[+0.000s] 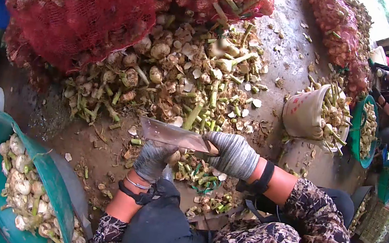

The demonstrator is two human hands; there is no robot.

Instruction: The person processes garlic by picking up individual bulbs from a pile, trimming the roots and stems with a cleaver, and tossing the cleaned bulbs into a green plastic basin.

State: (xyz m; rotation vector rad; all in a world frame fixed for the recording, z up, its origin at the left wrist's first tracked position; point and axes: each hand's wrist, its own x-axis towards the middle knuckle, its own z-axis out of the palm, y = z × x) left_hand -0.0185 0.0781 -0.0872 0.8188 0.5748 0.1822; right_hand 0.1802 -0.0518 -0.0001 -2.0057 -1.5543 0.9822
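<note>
In our right hand (233, 154) the gloved fingers are wrapped round the handle of a knife (174, 134), its broad blade reaching over our left hand (150, 161). The left fingers look closed on a bulb (174, 157), mostly hidden just under the blade; how firmly, we cannot tell.

We judge the step in hand to be setting blade against bulb, with the cut's exact place out of sight. The next move calls for a steady left grip, fingertips clear of the edge, and a short, controlled push from the right.

In front of us, a heap (159, 58) of bulbs and stems lies on the floor (284, 41), beside red net bags (84, 8). More bulbs, mostly short-stemmed, sit in the green basin (52, 177) to our left.
</note>
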